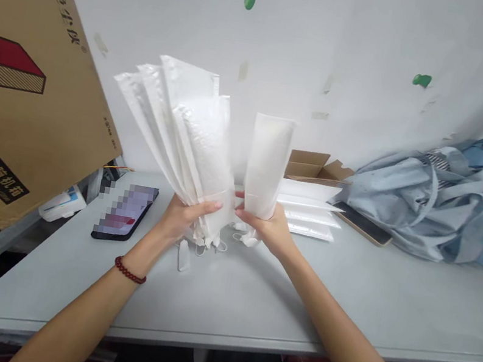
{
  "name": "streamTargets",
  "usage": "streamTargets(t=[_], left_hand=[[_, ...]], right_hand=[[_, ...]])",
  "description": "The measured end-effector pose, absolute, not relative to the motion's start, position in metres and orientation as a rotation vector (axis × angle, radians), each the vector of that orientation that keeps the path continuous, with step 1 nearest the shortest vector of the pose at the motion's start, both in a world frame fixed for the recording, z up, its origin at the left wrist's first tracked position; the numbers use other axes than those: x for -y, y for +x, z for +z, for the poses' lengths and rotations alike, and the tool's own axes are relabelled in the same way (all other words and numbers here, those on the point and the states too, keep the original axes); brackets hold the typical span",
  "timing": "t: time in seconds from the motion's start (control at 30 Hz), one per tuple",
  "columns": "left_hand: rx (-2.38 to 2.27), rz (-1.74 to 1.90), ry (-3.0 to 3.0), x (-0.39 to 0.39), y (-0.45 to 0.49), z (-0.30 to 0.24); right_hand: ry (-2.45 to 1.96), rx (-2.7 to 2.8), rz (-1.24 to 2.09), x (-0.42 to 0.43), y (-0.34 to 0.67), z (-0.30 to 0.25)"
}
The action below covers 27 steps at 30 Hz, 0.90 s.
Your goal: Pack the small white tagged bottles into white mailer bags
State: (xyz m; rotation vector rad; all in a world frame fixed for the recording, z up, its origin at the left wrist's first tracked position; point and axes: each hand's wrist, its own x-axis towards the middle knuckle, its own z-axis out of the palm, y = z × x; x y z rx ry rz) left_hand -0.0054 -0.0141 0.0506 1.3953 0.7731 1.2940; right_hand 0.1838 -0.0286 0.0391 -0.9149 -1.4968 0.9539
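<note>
My left hand (190, 212), with a dark red beaded bracelet on its wrist, is closed round a fanned bundle of long white packets (205, 138). The packets stand upright and lean to the left, with small white loops and a tag (183, 256) dangling at their lower ends. Just to the right, my right hand (266, 222) grips a white packet (268, 158) upright by its lower part; whether it is a single one I cannot tell. Crumpled white ends hang below that hand. Behind it, several more white packets (309, 220) lie stacked on the grey table (239, 304).
A phone (129, 215) with a lit screen lies at the left, beside a large cardboard box (40, 79). At the back right are a small open carton (313, 167), a dark phone-like slab (364, 223) and a heap of light blue cloth bags (428, 200). A white wall stands behind.
</note>
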Motion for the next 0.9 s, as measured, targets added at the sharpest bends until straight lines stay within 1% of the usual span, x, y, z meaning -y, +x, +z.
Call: streamTargets(t=[0.17, 0.27, 0.33, 0.43, 0.57, 0.63, 0.73, 0.83, 0.9], left_hand=[[-0.654, 1.127, 1.510, 0.012, -0.002, 0.049], [-0.588, 1.038, 1.542, 0.012, -0.002, 0.049], [-0.602, 1.040, 1.526, 0.011, -0.003, 0.049], [-0.707, 1.197, 1.388, 0.009, -0.009, 0.050], [-0.780, 1.571, 1.271, 0.002, -0.019, 0.053], [-0.801, 1.595, 1.275, -0.002, -0.022, 0.053], [-0.866, 1.493, 1.273, -0.007, -0.022, 0.052], [-0.817, 1.613, 1.234, -0.010, -0.021, 0.052], [-0.811, 1.587, 1.216, -0.010, -0.022, 0.053]], right_hand=[[-0.960, 1.498, 1.012, 0.028, 0.182, 0.035], [-0.887, 1.516, 1.088, 0.030, 0.181, 0.036], [-0.840, 1.506, 1.146, 0.031, 0.182, 0.037], [-0.867, 1.484, 1.140, 0.031, 0.184, 0.039], [-0.921, 1.451, 1.059, 0.029, 0.187, 0.040], [-0.943, 1.415, 1.031, 0.027, 0.187, 0.040], [-0.976, 1.379, 1.010, 0.025, 0.187, 0.039], [-0.993, 1.384, 0.997, 0.024, 0.186, 0.039], [-1.005, 1.392, 0.985, 0.024, 0.186, 0.039]])
